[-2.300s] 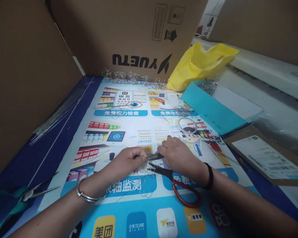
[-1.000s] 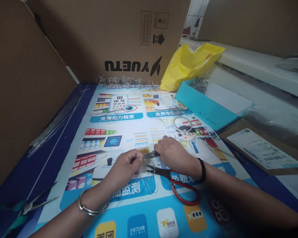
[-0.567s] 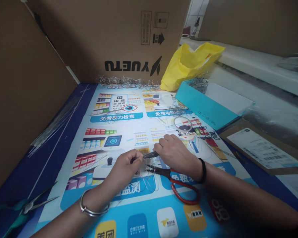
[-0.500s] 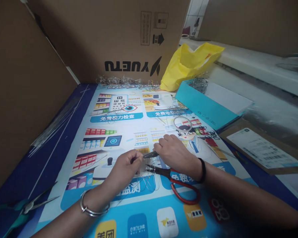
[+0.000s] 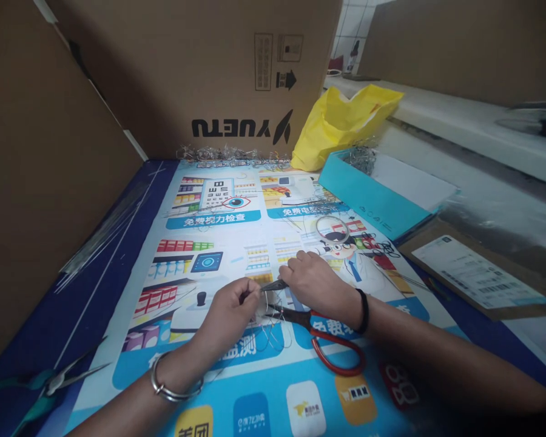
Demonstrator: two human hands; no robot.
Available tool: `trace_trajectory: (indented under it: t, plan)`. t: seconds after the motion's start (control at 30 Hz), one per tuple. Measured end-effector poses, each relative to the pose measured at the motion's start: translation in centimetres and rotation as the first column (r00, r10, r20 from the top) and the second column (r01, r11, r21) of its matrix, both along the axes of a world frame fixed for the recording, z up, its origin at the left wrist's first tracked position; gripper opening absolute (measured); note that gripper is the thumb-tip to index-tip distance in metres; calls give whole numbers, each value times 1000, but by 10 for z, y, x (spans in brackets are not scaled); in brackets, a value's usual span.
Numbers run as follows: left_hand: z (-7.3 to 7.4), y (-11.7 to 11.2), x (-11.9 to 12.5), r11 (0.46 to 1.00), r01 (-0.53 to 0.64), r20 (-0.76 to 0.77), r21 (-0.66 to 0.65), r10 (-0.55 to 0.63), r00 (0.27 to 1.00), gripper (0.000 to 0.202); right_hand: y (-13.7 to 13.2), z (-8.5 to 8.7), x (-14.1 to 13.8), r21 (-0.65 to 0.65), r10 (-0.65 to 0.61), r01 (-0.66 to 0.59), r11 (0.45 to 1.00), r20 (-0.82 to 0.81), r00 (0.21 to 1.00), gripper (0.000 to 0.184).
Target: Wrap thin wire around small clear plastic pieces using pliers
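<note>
My right hand (image 5: 312, 285) is wrapped round a pair of pliers (image 5: 273, 285); their dark narrow jaws point left and the handles are hidden in my fist. My left hand (image 5: 236, 306) pinches a thin silvery wire (image 5: 267, 301) right at the jaw tips. Its end inside my fingers cannot be made out. Below both hands, red-handled scissors (image 5: 339, 355) lie on the printed sheet, blades pointing left. Loose thin wire loops (image 5: 275, 337) lie round the blade tips.
Green-handled pliers (image 5: 57, 379) lie spread at the lower left, near straight wires (image 5: 102, 233). Behind stand a cardboard wall (image 5: 164, 73), wire scraps (image 5: 227, 153) and a yellow bag (image 5: 341, 127). A turquoise box (image 5: 359, 197) and a labelled parcel (image 5: 482, 273) are at right.
The view has shifted slightly. Both hands stay together at the plier tips, with almost no visible movement, and their grips look the same.
</note>
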State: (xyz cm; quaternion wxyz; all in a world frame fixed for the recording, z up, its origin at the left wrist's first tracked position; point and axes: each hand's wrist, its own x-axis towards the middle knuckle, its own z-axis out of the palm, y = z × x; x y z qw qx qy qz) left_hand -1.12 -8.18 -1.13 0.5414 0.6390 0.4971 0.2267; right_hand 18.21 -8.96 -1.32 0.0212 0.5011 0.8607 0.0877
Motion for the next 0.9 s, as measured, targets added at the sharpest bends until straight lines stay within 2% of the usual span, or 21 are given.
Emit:
trace_trajectory:
  t: [0.3, 0.5, 0.9]
  plan:
    - [1, 2, -2, 998, 35, 44, -49, -33, 998, 15, 2, -4, 3, -26, -16, 14, 1000, -99, 995, 8]
    - [-4, 5, -4, 999, -4, 54, -45, 7, 998, 17, 3, -3, 5, -42, -22, 16, 999, -138, 990, 9]
    - [-2, 7, -2, 998, 37, 42, -56, -35, 998, 18, 0, 1, 2, 105, 24, -17, 994, -64, 998, 6]
